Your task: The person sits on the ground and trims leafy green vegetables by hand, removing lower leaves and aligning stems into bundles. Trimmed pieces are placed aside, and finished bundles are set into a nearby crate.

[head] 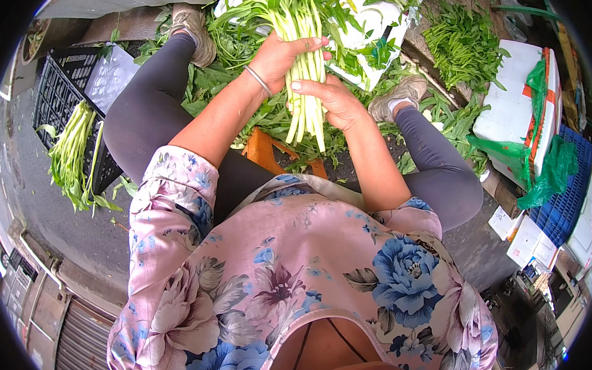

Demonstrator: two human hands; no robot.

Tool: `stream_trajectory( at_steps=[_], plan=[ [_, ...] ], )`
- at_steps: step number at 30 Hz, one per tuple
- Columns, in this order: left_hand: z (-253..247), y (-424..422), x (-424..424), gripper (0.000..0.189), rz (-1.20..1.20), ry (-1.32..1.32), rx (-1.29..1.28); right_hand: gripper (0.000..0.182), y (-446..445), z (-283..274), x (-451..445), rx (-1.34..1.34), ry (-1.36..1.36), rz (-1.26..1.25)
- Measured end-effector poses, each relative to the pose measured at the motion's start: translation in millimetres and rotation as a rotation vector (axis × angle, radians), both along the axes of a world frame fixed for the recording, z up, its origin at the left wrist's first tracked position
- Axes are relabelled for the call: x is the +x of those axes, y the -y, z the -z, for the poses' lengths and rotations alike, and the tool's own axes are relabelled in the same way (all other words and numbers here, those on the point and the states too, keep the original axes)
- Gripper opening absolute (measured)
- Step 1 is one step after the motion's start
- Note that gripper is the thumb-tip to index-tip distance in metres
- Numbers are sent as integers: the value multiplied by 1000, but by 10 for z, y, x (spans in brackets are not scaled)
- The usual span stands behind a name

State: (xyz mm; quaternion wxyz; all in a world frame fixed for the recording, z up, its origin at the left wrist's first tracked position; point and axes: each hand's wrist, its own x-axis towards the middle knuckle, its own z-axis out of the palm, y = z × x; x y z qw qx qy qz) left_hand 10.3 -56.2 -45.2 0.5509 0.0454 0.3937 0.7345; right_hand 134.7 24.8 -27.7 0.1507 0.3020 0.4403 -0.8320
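Note:
A bunch of water spinach (305,100) with pale green stems lies across both my hands, its leafy end away from me and its cut ends towards me. My left hand (280,58), with a metal bangle at the wrist, grips the stems from the left, thumb on top. Lower down on the right side, my right hand (333,101) closes around the same stems, its thumb over them. Beyond the hands is a white foam board or lid (385,19) strewn with leaves. Loose leafy greens (221,85) cover the ground beneath.
At left, a black plastic crate (71,72) has a bunch of greens (74,148) over its edge. More greens (464,48) are heaped at upper right, near a white foam box (511,96) with green plastic and a blue crate (566,199). An orange stool (262,150) shows between my legs.

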Motion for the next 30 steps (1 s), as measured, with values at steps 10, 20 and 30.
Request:
stream_trajectory(
  at_steps=[10,20,30],
  plan=[
    [32,-3,-6,25,10,-8,-4,37,6,15,4,-9,0,8],
    [8,-3,-2,27,-4,-13,-18,35,15,63,8,1,-5,21],
    [34,-2,2,28,5,-17,-35,36,16,72,10,-9,2,24]
  ],
)
